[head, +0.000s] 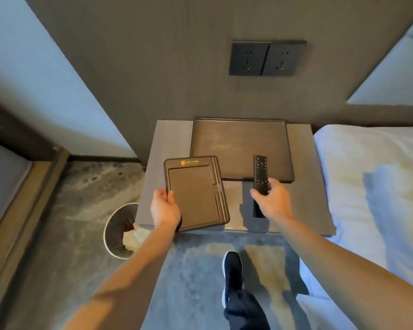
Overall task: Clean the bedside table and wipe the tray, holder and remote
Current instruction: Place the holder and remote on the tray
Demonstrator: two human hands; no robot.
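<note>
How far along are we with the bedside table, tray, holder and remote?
Looks done: the tray sits against the wall on the bedside table. In hand: the left hand grips the holder, the right hand the remote. Left: no cloth shows, so wiping cannot be confirmed; both likely still need placing.

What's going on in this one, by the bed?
A person stands at the bedside table, between a bed and a waste bin. The left grip holds the brown holder by its near left edge, at the table's front. The right grip holds the black remote, its far end reaching over the tray at the back. No cloth is in view, so wiping hasn't visibly begun.
</note>
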